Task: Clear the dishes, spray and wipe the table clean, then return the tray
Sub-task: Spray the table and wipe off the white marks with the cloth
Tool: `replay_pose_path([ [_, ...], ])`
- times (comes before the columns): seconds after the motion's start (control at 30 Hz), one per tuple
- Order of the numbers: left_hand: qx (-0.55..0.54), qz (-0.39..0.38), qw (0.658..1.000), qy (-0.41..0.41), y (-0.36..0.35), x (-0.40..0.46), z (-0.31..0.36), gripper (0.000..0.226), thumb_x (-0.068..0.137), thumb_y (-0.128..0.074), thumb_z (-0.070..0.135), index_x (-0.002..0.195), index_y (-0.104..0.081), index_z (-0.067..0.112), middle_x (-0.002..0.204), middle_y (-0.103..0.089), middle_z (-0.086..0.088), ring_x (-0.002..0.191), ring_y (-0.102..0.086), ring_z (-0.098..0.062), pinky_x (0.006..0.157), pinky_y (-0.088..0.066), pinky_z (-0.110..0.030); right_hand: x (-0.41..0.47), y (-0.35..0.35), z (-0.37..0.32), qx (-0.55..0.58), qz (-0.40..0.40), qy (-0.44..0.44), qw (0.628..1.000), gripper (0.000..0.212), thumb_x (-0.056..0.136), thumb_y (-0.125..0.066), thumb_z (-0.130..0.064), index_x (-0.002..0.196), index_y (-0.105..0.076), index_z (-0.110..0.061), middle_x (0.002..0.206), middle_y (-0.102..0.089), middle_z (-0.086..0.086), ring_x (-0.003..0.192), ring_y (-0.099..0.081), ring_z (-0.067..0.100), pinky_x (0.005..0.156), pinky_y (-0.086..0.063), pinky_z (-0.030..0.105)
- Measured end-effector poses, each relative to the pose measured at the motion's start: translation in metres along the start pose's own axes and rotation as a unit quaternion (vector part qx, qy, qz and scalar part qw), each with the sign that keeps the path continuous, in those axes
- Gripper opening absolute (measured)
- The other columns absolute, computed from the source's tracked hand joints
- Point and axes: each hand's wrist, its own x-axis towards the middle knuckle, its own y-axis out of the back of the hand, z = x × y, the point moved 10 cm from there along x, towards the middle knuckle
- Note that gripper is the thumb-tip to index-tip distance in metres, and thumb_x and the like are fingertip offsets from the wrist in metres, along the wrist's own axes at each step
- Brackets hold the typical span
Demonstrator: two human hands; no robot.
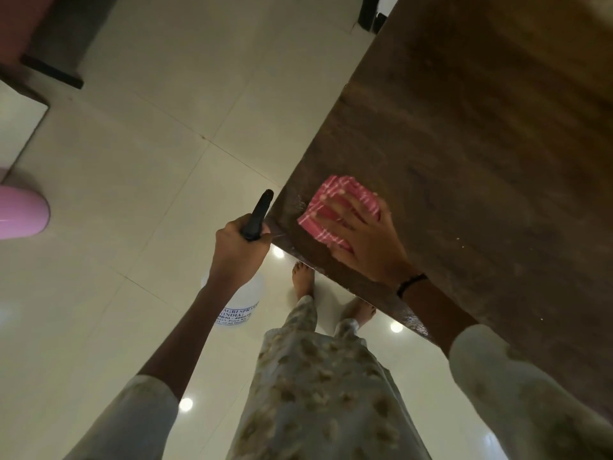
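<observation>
- Surroundings: a pale tiled floor (pixel 139 180) lies beyond and below the left hand (pixel 237 250); ceiling lights reflect in it near the person's bare feet. A pink rounded object (pixel 23 214) sits well off to the far side of the left hand, at the frame edge. Dark furniture bases (pixel 56 58) stand well beyond both hands.
- Obstruction: the corner of the brown wooden surface (pixel 481 144) lies between the two hands; its near edge hides part of one foot.
- Cloth: a folded pink cloth (pixel 331 207) with white check lines lies flat on the surface near that corner, directly under the right hand (pixel 363 237). A wet sheen shows on the wood just beside it, toward the corner.
- Right hand: fingers spread and straight, pressing flat on the cloth; a dark band circles the wrist.
- Spray bottle: a translucent white spray bottle (pixel 243 307) with blue print hangs below the left hand, off the surface and over the floor. Its long axis runs vertical; the black nozzle (pixel 260 207) points up and away from the person, reaching the surface corner.
- Left hand: fingers curled tightly round the black spray head.
</observation>
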Motion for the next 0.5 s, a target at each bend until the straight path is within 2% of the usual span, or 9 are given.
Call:
replay_pose_path([
  [0.13,-0.004,0.002,1.0,-0.007,0.008,0.006,0.0,0.013,0.086,-0.06,0.012,0.075,-0.059,0.004,0.057,-0.045,-0.016,0.052,-0.042,-0.032,0.053,-0.04,-0.033,0.047,0.009,0.019,0.006,0.019,-0.122,0.992,0.052,0.095,-0.033,-0.051,0.143,-0.037,-0.031,0.152,-0.036,0.001,0.142,-0.028,0.027,0.109,-0.02,0.063],
  [0.23,-0.005,0.006,1.0,-0.005,0.012,0.009,0.001,0.024,0.085,-0.06,0.011,0.064,-0.053,0.018,0.054,-0.042,-0.012,0.051,-0.04,-0.03,0.052,-0.038,-0.03,0.073,0.011,-0.004,0.012,0.048,-0.15,0.987,0.049,0.096,-0.038,-0.047,0.141,-0.042,-0.029,0.148,-0.042,0.002,0.139,-0.033,0.028,0.107,-0.021,0.063],
  [0.3,0.003,0.009,1.0,-0.004,0.016,0.009,0.004,0.025,0.083,-0.06,0.008,0.061,-0.051,0.015,0.056,-0.042,-0.014,0.052,-0.04,-0.03,0.053,-0.038,-0.032,0.075,0.006,-0.039,0.019,0.054,-0.113,0.992,0.046,0.096,-0.04,-0.045,0.14,-0.042,-0.03,0.148,-0.042,0.0,0.139,-0.033,0.026,0.107,-0.023,0.063],
  [0.4,0.002,0.007,1.0,-0.006,0.02,0.01,0.007,0.012,0.078,-0.06,0.001,0.07,-0.052,-0.003,0.06,-0.043,-0.018,0.054,-0.038,-0.028,0.054,-0.037,-0.035,0.055,-0.008,-0.093,0.047,0.027,0.002,0.999,0.046,0.095,-0.04,-0.041,0.14,-0.04,-0.032,0.149,-0.04,0.0,0.142,-0.029,0.027,0.109,-0.02,0.064],
  [0.5,-0.007,0.006,1.0,-0.016,0.022,0.012,0.012,0.011,0.083,-0.06,0.004,0.072,-0.056,0.0,0.06,-0.045,-0.02,0.053,-0.039,-0.029,0.054,-0.039,-0.035,0.025,-0.015,-0.098,0.036,0.0,0.11,0.993,0.052,0.093,-0.044,-0.045,0.143,-0.035,-0.034,0.153,-0.035,-0.001,0.144,-0.023,0.027,0.113,-0.016,0.061],
])
